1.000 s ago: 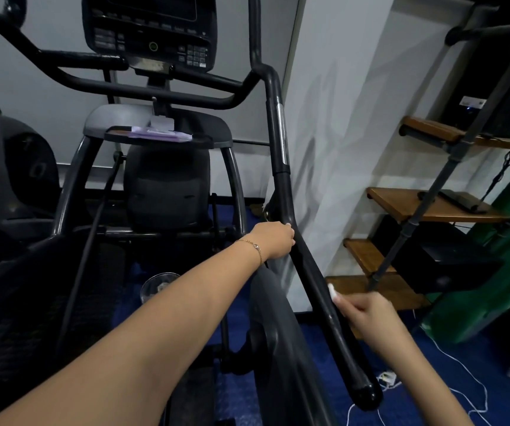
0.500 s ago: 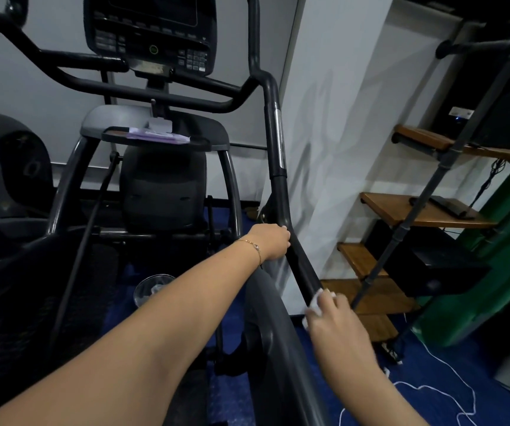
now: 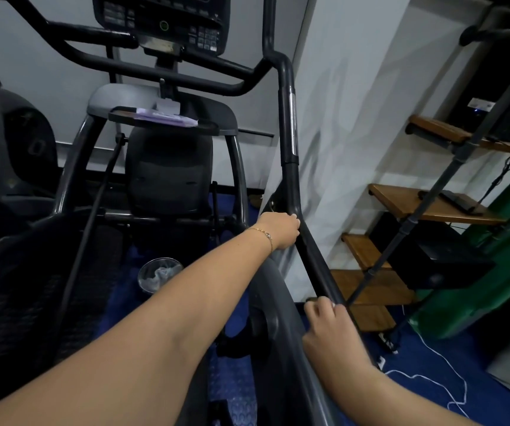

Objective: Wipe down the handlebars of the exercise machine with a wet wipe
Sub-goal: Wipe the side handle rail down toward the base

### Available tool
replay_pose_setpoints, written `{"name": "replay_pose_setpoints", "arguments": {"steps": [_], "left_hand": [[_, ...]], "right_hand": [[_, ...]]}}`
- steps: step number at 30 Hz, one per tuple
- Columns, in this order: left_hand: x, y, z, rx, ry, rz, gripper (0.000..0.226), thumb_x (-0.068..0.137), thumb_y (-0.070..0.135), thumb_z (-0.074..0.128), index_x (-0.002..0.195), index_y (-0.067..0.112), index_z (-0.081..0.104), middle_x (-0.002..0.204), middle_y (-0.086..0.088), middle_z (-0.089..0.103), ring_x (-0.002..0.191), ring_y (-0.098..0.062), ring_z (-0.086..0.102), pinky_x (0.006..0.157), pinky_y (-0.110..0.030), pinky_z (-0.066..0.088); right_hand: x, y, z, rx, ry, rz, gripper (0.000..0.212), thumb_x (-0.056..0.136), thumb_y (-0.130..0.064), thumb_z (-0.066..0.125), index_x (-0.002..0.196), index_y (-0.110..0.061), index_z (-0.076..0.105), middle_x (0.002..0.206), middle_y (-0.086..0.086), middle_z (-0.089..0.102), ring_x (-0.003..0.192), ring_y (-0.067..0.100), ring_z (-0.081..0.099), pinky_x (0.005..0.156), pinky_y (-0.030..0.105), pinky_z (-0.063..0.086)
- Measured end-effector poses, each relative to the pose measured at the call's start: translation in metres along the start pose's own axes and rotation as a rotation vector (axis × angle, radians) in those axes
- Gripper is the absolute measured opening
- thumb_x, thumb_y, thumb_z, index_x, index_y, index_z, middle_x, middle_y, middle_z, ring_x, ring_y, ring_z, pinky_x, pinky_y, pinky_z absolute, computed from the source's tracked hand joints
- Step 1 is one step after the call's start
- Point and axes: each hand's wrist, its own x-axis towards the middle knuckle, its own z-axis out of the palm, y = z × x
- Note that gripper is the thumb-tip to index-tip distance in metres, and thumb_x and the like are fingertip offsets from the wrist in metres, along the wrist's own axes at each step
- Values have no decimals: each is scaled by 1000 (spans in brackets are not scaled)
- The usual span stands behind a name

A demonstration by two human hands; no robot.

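The exercise machine's black right handlebar [image 3: 290,167] runs down from the top bend, past a silver sensor strip, and slants toward me. My left hand [image 3: 280,230] grips it at the bend where it forks. Lower on the slanted part, my right hand [image 3: 329,324] is closed around the bar with the white wet wipe [image 3: 333,305] pressed under its fingers; only a sliver of the wipe shows.
The console [image 3: 161,23] hangs above a tray holding a purple wipe pack [image 3: 164,116]. A clear cup [image 3: 158,273] stands on the blue floor. Wooden shelves [image 3: 432,207] and a tripod leg [image 3: 413,216] stand to the right, with a white cable [image 3: 450,373] below.
My right hand with the wipe has slid from the outer side of the bar's lower end up onto it, toward my left hand. My left hand has kept its grip.
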Motion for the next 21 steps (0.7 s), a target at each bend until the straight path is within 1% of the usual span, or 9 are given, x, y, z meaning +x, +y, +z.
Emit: {"name": "replay_pose_setpoints", "arguments": {"steps": [2,6,10,14,16,17,18,19,21], "left_hand": [[-2,1,-1,-3,1,-1,39,103,18,26,139,9,38,148,-1,35,124,-26,50,74,-42,42],[-3,0,-1,-18,21,4,40,103,17,27,141,9,37,149,-1,35,127,-25,48,72,-39,40],[-2,0,2,-27,22,0,40,102,15,28,141,9,37,149,-1,34,130,-24,45,83,-41,45],[-2,-1,2,-11,22,10,40,101,11,30,140,10,38,149,-2,34,128,-25,46,76,-40,44],[-3,-2,2,29,30,38,40,100,9,31,139,9,39,148,-2,33,124,-25,49,69,-38,41],[-3,-2,2,35,33,44,39,100,9,30,139,8,39,148,-3,33,122,-25,50,68,-37,40],[-3,-2,2,28,34,43,39,100,10,30,138,8,39,148,-3,34,121,-25,51,67,-37,39],[-3,-2,1,20,35,39,39,101,11,29,138,8,40,148,-3,34,121,-26,50,68,-38,39],[-2,-1,1,8,32,30,39,102,14,28,138,8,40,148,-3,34,125,-25,48,73,-40,42]], "right_hand": [[1,-5,5,-61,-31,-57,27,96,-14,42,115,-4,57,123,18,38,111,33,34,77,37,29],[-10,-9,8,-79,-120,-186,27,97,-7,37,116,2,55,119,20,41,108,33,36,73,39,25],[-6,-11,0,-168,-146,-165,24,96,-7,36,107,-1,57,108,16,45,88,26,34,70,34,25],[-14,-4,-7,-93,-162,-228,27,96,-9,41,116,2,56,107,22,46,96,36,41,69,37,29],[-26,11,-10,137,70,-222,25,82,-16,66,100,1,67,81,19,44,72,43,44,52,41,37],[-31,23,-3,248,192,-196,25,69,-22,78,85,-4,71,76,9,42,67,40,50,45,41,43],[-36,34,9,417,312,-148,23,63,-27,82,77,-11,72,79,-5,40,70,23,58,50,32,49],[-42,45,18,572,481,-90,19,67,-36,79,75,-20,71,82,-15,38,71,5,58,57,14,47],[-53,59,40,891,628,96,33,84,-58,51,81,-29,67,83,-24,42,72,-4,52,62,0,38]]}}
